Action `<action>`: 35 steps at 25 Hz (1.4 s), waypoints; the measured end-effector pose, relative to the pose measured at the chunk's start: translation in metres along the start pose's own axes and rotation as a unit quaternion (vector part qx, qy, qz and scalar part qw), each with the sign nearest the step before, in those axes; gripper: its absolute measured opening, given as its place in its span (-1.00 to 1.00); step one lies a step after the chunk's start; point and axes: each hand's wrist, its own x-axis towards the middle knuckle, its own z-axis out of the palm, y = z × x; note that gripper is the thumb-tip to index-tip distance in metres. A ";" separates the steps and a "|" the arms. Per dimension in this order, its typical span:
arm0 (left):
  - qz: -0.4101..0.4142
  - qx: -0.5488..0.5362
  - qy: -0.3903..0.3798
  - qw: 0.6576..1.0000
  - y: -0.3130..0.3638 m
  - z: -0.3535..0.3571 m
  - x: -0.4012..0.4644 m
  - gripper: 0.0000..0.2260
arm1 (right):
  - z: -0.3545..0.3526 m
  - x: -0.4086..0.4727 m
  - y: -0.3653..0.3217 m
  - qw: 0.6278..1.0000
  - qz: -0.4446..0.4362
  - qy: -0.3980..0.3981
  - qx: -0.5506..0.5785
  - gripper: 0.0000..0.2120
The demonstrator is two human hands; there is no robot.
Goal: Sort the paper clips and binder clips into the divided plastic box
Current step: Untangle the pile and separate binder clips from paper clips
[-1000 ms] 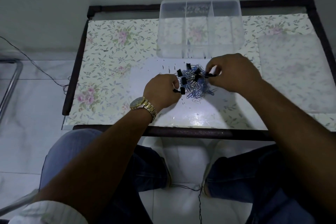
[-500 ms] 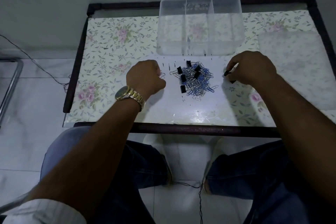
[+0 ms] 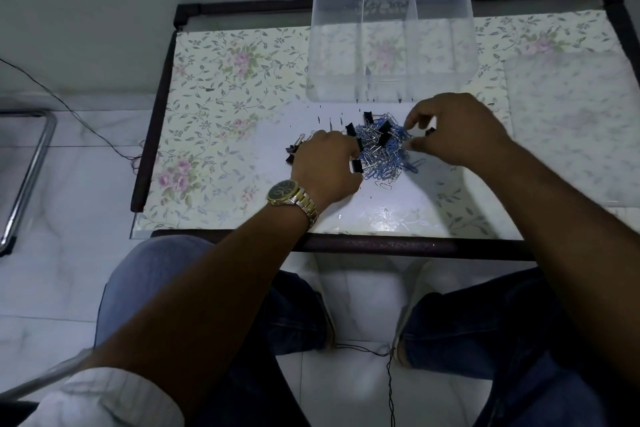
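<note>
Lying in a heap on the desk [image 3: 214, 87], the paper clips [image 3: 384, 152] are a tangle of silver and blue wire, with black binder clips [image 3: 383, 133] mixed in and on top. The heap sits just in front of the box [image 3: 391, 45], a clear plastic tub whose thin walls split it into compartments; whether anything lies inside them cannot be told through the hazy plastic. The left hand [image 3: 325, 166] rests knuckles-up at the heap's left edge, fingers curled down toward the clips; what they grip, if anything, is hidden under the hand. One binder clip shows at its fingertips on the heap side, and two more black clips with a few silver ones lie just beyond its far side. The right hand [image 3: 457, 128] hovers at the heap's right edge, thumb and forefinger bent toward each other with a gap between them and nothing seen held; a small black clip lies just beside its fingers. A watch [image 3: 287, 194] with a dark face and metal band is on the left wrist. A floral sheet covers the desk inside a dark frame. Below the desk's near edge are knees in jeans [image 3: 485, 340] and a tiled floor [image 3: 52, 184].
</note>
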 end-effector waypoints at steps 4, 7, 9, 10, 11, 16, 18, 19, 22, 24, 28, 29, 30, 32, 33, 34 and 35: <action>-0.008 0.009 0.026 1.000 -0.004 0.006 0.002 -0.73 | 0.019 0.001 -0.012 0.997 -0.077 -0.020 0.004 -0.63; 0.004 0.003 0.013 1.000 -0.003 0.006 0.001 -0.77 | 0.026 0.003 -0.014 0.995 -0.086 -0.029 -0.032 -0.60; 0.003 -0.020 0.002 1.000 -0.002 -0.001 0.001 -0.81 | 0.028 0.003 -0.013 0.994 -0.082 -0.035 -0.063 -0.59; -0.004 -0.037 0.001 0.999 -0.003 -0.006 0.003 -0.81 | 0.029 0.003 -0.012 0.993 -0.080 -0.037 -0.077 -0.60; -0.016 -0.051 0.002 0.999 -0.006 -0.013 0.005 -0.80 | 0.030 0.003 -0.012 0.993 -0.079 -0.036 -0.084 -0.63; -0.151 -0.048 0.065 0.985 -0.045 -0.044 0.016 -0.76 | 0.035 0.005 -0.010 0.996 -0.056 -0.014 -0.067 -0.78; -0.216 -0.028 0.051 0.975 -0.057 -0.046 0.018 -0.77 | 0.036 0.006 -0.010 0.997 -0.052 -0.012 -0.062 -0.80; -0.236 -0.021 0.035 0.971 -0.059 -0.044 0.018 -0.77 | 0.037 0.006 -0.010 0.997 -0.053 -0.012 -0.058 -0.81; -0.254 -0.027 0.003 0.967 -0.058 -0.039 0.017 -0.79 | 0.037 0.006 -0.011 0.998 -0.051 -0.012 -0.033 -0.82; -0.253 -0.049 0.016 0.966 -0.056 -0.039 0.018 -0.81 | 0.035 0.006 -0.011 0.999 -0.047 -0.009 -0.009 -0.79; -0.281 -0.194 0.041 0.939 -0.061 -0.053 0.022 -0.76 | 0.027 0.007 -0.011 0.997 -0.057 0.023 0.042 -0.69; -0.299 -0.266 0.038 0.916 -0.065 -0.058 0.023 -0.74 | 0.025 0.008 -0.011 0.997 -0.055 0.029 0.052 -0.68; -0.323 -0.336 0.029 0.884 -0.069 -0.064 0.023 -0.76 | 0.024 0.009 -0.009 0.996 -0.049 0.032 0.060 -0.69; -0.355 -0.404 0.009 0.843 -0.076 -0.070 0.023 -0.71 | 0.020 0.011 -0.004 0.997 -0.027 0.030 0.064 -0.73; -0.360 -0.399 0.011 0.843 -0.079 -0.070 0.023 -0.70 | 0.019 0.011 -0.002 0.998 -0.017 0.026 0.061 -0.75; -0.357 -0.367 0.020 0.859 -0.082 -0.068 0.024 -0.71 | 0.018 0.011 0.000 0.998 -0.007 0.020 0.059 -0.76; -0.345 -0.304 0.024 0.888 -0.084 -0.064 0.025 -0.72 | 0.018 0.011 0.001 0.998 0.002 0.014 0.057 -0.77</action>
